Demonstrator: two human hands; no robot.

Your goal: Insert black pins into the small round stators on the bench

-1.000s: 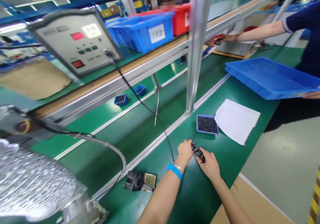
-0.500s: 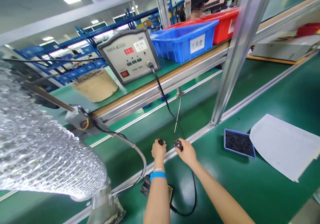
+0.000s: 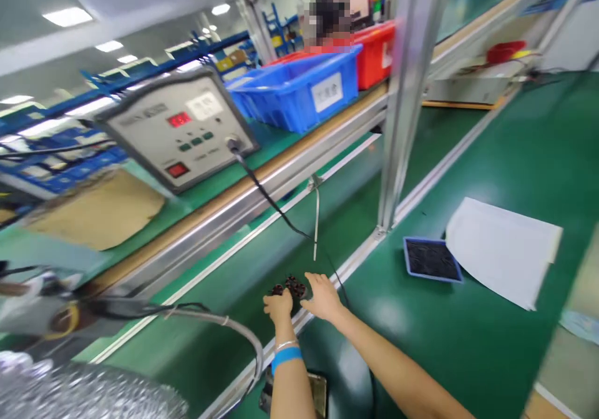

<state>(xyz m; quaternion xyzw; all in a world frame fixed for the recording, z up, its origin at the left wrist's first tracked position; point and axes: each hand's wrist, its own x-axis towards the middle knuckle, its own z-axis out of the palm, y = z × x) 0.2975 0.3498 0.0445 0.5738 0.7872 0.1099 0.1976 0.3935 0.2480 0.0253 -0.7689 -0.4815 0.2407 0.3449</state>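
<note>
My left hand is closed at the fingertips on a small round, dark stator-like part with reddish-brown segments. Just to its right, more round dark parts of the same look sit close together on the green surface beyond the metal rail. My right hand is beside them with its fingers apart and nothing in its grasp. Below my left forearm, partly hidden, lies a dark stand with a yellowish sponge-like tray.
A blue tray of black pieces and a white sheet lie to the right. The soldering station and a blue bin stand on the shelf. A metal post, silver duct and cable border the space. A person is behind.
My right hand has released its round part, which now sits with others near my left hand, and its fingers have opened. The whole view has shifted and turned.
</note>
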